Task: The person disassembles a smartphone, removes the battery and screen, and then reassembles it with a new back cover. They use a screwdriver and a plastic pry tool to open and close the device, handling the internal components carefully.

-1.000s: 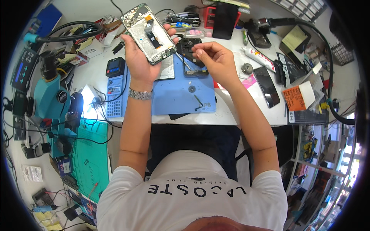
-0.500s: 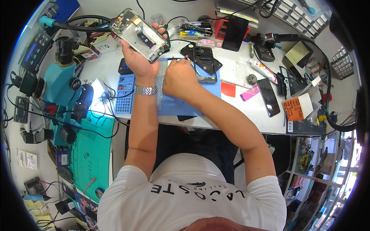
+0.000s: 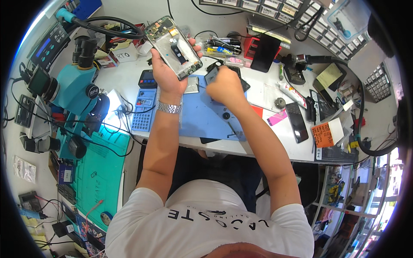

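My left hand [image 3: 168, 84] is raised at the back of the bench, fingers and thumb wrapped round an opened phone frame [image 3: 176, 50]. Its circuit board shows at the upper end, and a black flex cable lies across the bare silver tray. My right hand [image 3: 226, 88] is closed in a pinch at a flat dark grey phone part [image 3: 211, 75], which pokes out left of the fingers. Behind that hand lie black phone back pieces [image 3: 244, 81], partly covered by it. A silver rectangular piece [image 3: 192, 85] rests on the blue mat between my hands.
The blue mat [image 3: 193, 116] bears a small round black part [image 3: 226, 115] and a thin strip. A teal microscope [image 3: 75, 86] stands at the left. Pens and tools [image 3: 221, 45] lie at the back. A dark phone [image 3: 297, 122] and a tube [image 3: 293, 94] are at the right.
My right hand has moved from over the mat to the black phone pieces behind it, uncovering the silver piece and small parts. My left hand still holds the phone frame; the whole view has shifted.
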The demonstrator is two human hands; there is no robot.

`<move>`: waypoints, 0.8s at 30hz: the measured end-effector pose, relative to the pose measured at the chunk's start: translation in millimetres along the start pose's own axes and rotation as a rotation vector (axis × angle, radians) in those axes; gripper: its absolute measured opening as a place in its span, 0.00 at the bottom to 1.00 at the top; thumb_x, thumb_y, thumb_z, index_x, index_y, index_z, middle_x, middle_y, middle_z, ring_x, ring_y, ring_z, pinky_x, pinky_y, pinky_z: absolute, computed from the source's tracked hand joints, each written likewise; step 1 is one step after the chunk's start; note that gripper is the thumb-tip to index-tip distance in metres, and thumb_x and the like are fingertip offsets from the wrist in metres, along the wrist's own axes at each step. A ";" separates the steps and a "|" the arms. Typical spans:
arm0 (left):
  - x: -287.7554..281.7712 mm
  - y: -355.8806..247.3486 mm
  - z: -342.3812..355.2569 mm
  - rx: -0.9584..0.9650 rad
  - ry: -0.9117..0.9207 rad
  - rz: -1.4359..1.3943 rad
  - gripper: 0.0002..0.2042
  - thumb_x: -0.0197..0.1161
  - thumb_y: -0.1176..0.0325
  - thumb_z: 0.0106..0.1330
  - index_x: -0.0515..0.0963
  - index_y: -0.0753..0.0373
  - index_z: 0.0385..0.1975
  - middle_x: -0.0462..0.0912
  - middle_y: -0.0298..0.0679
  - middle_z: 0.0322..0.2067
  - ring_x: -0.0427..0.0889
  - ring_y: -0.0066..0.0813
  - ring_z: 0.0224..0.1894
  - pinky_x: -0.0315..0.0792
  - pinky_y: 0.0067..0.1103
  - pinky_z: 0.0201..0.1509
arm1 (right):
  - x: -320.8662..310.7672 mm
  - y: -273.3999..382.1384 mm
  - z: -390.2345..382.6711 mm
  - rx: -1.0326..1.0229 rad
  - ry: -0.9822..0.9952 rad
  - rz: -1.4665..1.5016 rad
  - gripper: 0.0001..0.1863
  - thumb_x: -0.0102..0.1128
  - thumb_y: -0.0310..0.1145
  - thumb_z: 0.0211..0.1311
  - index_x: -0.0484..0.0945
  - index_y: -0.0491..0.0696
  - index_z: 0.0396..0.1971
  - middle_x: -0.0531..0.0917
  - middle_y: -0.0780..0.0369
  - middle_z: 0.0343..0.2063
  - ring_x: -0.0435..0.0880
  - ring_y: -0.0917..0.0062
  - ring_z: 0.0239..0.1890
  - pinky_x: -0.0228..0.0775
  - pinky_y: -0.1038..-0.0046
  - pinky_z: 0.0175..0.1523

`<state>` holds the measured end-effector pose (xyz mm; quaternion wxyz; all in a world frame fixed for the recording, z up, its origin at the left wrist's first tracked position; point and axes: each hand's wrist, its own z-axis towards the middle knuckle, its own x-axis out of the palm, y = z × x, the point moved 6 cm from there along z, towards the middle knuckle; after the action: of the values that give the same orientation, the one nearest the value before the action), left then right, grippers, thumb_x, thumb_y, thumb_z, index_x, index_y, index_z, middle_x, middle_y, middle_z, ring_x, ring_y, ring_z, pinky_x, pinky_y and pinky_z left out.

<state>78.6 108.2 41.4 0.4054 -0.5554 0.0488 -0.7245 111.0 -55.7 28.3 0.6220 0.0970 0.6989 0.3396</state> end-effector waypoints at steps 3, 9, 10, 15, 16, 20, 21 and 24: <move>9.2 4.1 -3.4 -0.038 0.051 -0.018 0.38 0.29 0.37 0.81 0.67 0.67 0.67 0.82 0.58 0.51 0.86 0.52 0.49 0.82 0.46 0.55 | -19.9 -40.7 7.3 -0.024 -0.158 0.397 0.28 0.61 0.23 0.50 0.75 0.35 0.56 0.88 0.43 0.44 0.90 0.55 0.48 0.80 0.65 0.55; 10.5 33.8 -10.2 -0.167 0.037 0.200 0.26 0.45 0.50 0.83 0.67 0.67 0.66 0.82 0.57 0.52 0.88 0.54 0.49 0.87 0.41 0.49 | -52.8 -107.9 20.9 0.005 -0.211 0.633 0.26 0.51 0.17 0.56 0.74 0.35 0.58 0.89 0.50 0.42 0.89 0.73 0.41 0.79 0.72 0.45; 12.9 38.3 -13.8 -0.188 0.057 0.258 0.25 0.46 0.52 0.83 0.67 0.68 0.67 0.82 0.57 0.54 0.88 0.56 0.50 0.87 0.41 0.50 | -59.7 -112.4 17.3 0.075 -0.173 0.527 0.26 0.53 0.20 0.55 0.74 0.34 0.57 0.89 0.49 0.43 0.90 0.69 0.42 0.79 0.70 0.48; 27.0 60.0 -28.6 -0.359 0.109 0.198 0.24 0.61 0.74 0.72 0.66 0.70 0.66 0.81 0.58 0.55 0.87 0.53 0.53 0.88 0.38 0.53 | -73.1 -125.3 7.0 0.171 -0.132 0.191 0.18 0.60 0.28 0.51 0.86 0.36 0.42 0.89 0.42 0.37 0.90 0.54 0.42 0.80 0.63 0.51; 29.6 61.6 -31.3 -0.370 0.125 0.214 0.25 0.61 0.75 0.71 0.66 0.70 0.66 0.81 0.58 0.56 0.87 0.53 0.54 0.88 0.38 0.53 | -73.1 -122.8 4.9 0.165 -0.112 0.152 0.16 0.61 0.29 0.51 0.87 0.37 0.38 0.88 0.42 0.36 0.90 0.52 0.42 0.80 0.62 0.51; 37.3 68.0 -36.9 -0.423 0.159 0.258 0.28 0.65 0.81 0.65 0.68 0.70 0.65 0.81 0.57 0.56 0.87 0.52 0.55 0.87 0.38 0.55 | -61.6 -145.2 17.4 0.242 -0.091 -0.007 0.14 0.62 0.29 0.49 0.88 0.36 0.32 0.88 0.42 0.34 0.89 0.50 0.43 0.79 0.59 0.53; 38.7 70.6 -38.1 -0.431 0.164 0.275 0.28 0.65 0.82 0.65 0.68 0.70 0.65 0.81 0.56 0.56 0.87 0.52 0.55 0.87 0.38 0.55 | -60.2 -153.6 18.9 0.249 -0.053 -0.056 0.14 0.63 0.30 0.50 0.87 0.36 0.34 0.88 0.42 0.35 0.88 0.50 0.44 0.79 0.59 0.53; 37.2 72.8 -40.8 -0.445 0.172 0.323 0.27 0.66 0.83 0.65 0.68 0.69 0.65 0.82 0.54 0.56 0.87 0.51 0.55 0.87 0.38 0.55 | -65.3 -150.4 19.6 0.195 -0.087 -0.132 0.16 0.63 0.30 0.52 0.87 0.35 0.38 0.87 0.43 0.40 0.88 0.50 0.45 0.79 0.59 0.55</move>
<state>80.9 20.3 16.5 0.3780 -0.5522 0.3287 -0.6664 186.0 -198.0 -8.7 0.6604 0.1256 0.7057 0.2238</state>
